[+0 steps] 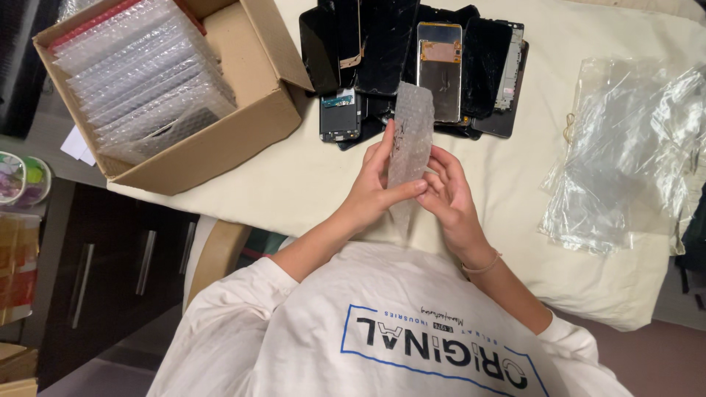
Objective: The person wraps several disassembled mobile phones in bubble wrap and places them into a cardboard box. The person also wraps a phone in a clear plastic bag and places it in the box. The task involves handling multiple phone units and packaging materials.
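Several padded sleeves (147, 73) packed on edge in an open cardboard box (220, 147) at far left, above a dark drawer cabinet (110, 272). Box resting on the corner of a cream padded surface (309, 184), well apart from the hands.

Toward the middle: left hand (375, 187) closed on one bubble-wrap sleeve (412, 132), thumb across the lower front, fingers behind. Sleeve held upright above the cream surface, between both hands, upper end free. Right hand (448, 198) pinching the lower right edge, fingers curled at the back. Cannot tell whether anything sits inside. Judged step: handling or working the lower end of a single sleeve. Any further move calling for a light, even hold, the wrap being soft and springy.

Just beyond the sleeve's top: a pile of dark phone screens (419, 59), some cracked, overlapping. Close enough to be knocked by a forward reach.

Far right: crumpled clear plastic bags (625, 147), apart from the hands, nothing between.
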